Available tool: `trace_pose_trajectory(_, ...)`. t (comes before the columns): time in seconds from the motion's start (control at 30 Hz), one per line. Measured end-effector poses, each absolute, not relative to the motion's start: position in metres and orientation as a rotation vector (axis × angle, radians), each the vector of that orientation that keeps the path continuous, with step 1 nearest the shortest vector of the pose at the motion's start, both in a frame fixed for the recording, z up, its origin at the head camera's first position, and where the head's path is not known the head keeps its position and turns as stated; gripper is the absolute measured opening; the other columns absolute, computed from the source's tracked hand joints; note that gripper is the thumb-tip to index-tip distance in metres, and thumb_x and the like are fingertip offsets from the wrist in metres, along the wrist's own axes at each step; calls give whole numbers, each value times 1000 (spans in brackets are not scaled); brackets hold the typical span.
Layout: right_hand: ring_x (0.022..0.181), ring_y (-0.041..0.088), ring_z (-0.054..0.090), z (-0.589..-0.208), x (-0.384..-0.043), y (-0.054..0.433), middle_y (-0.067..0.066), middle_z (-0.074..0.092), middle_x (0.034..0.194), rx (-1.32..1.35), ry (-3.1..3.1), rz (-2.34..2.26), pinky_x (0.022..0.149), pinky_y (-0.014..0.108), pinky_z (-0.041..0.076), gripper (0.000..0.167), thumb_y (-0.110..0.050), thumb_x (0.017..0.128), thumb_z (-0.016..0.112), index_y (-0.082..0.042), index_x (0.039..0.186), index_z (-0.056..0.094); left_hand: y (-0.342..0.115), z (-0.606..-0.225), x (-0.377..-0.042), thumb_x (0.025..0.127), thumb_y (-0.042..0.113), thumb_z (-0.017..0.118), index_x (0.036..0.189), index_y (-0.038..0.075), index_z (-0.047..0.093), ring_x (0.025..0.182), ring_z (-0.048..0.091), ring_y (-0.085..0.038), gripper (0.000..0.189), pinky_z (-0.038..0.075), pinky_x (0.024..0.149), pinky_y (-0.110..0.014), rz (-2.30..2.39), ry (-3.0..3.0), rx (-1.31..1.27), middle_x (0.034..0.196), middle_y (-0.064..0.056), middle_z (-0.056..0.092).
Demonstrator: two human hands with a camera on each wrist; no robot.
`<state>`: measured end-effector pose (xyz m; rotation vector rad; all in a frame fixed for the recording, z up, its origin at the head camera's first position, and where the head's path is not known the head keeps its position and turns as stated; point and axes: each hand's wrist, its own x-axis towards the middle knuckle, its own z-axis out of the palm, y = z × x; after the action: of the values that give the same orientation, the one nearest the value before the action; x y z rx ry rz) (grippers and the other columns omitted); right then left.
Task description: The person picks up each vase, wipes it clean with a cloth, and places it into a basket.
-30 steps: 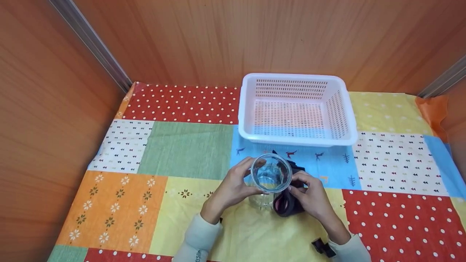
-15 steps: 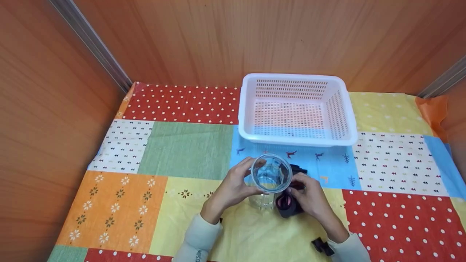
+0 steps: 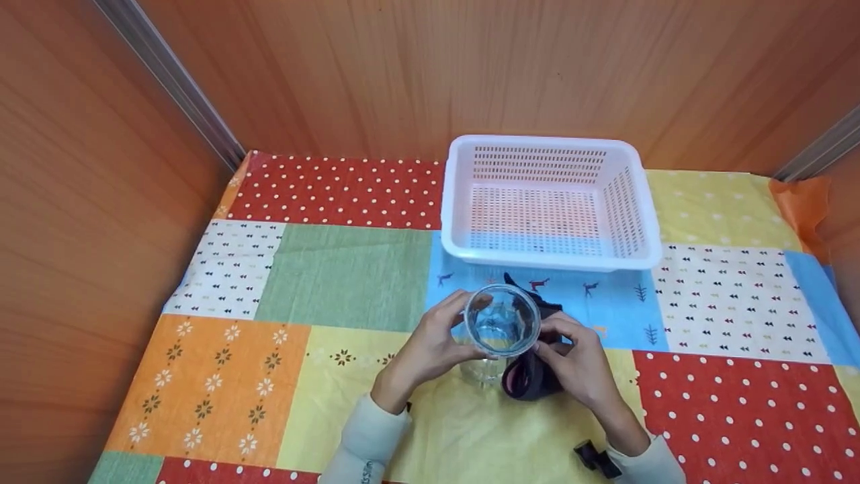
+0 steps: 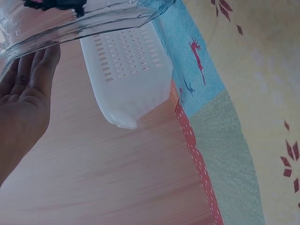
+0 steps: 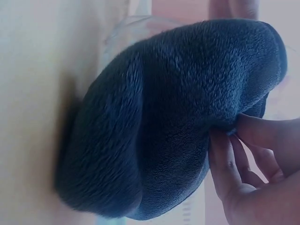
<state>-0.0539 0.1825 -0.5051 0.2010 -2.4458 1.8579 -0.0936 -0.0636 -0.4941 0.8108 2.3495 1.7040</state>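
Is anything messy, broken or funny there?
One funny bit: at the far right, the orange edge of the patchwork tablecloth looks crumpled by the wood-grain wall instead of lying flat. I see nothing spilled or broken: the left hand holds the clear jar and the right hand pinches the dark cloth beside it.

Dark cloth (image 5: 178, 93); colourless jar (image 3: 498, 329); white basket (image 3: 547, 261); multicoloured patchwork tablecloth (image 3: 342, 275).

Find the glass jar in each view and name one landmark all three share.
Head: glass jar below and right of centre, in the left hand.
Left wrist: glass jar across the top left, cut off by the edge.
Right wrist: glass jar faint at the top, partly behind the dark cloth.
Shared landmark: the tablecloth.
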Motion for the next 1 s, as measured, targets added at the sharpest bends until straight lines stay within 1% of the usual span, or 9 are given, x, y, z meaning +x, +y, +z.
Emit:
trace_pose_trajectory(0.13,98,11,67,-494,-51,180,6,72,102,207,-2332,1898,80,23,63,26,21,85,74,1,101,79,-63,-495,-94,79,5,93,144,4,60,133,60,-27,73,52,111,-36,1708,2348,816,135,-11,64)
trace_pose_trajectory(0.27,98,10,69,-491,-51,179,1,73,101,245,-2223,1938,82,25,64,24,23,84,72,8,102,77,-62,-495,-94,78,3,94,142,4,61,133,60,-27,72,52,110,-35,1708,2354,814,134,-11,64)
trace_pose_trajectory(0.33,98,9,70,-493,-51,179,-1,73,101,251,-2210,1932,81,25,64,24,23,84,72,9,102,77,-62,-495,-94,77,2,94,142,4,61,133,60,-28,73,52,110,-35,1713,2352,814,133,-12,64)
trace_pose_trajectory(0.57,99,8,67,-497,-52,178,5,73,101,228,-2337,1839,84,22,62,23,18,86,76,0,100,80,-63,-496,-94,78,1,93,144,4,60,134,59,-29,74,51,111,-35,1722,2332,815,136,-14,63)
trace_pose_trajectory(0.77,98,7,65,-502,-52,180,8,71,102,251,-2404,1812,82,19,61,26,19,85,76,-1,101,80,-63,-495,-94,79,2,93,144,3,60,134,59,-30,73,51,112,-35,1727,2323,813,136,-20,62)
trace_pose_trajectory(0.9,99,8,64,-506,-53,184,7,70,102,256,-2433,1845,81,20,61,30,21,84,75,-3,101,79,-63,-495,-94,79,3,93,143,4,61,134,59,-28,72,51,112,-36,1721,2326,797,136,-15,63)
trace_pose_trajectory(1.0,101,7,64,-510,-54,186,8,69,104,262,-2457,1881,81,20,62,31,23,83,74,-3,101,78,-63,-494,-93,79,3,93,143,5,61,133,59,-27,72,51,112,-36,1725,2323,788,135,-11,64)
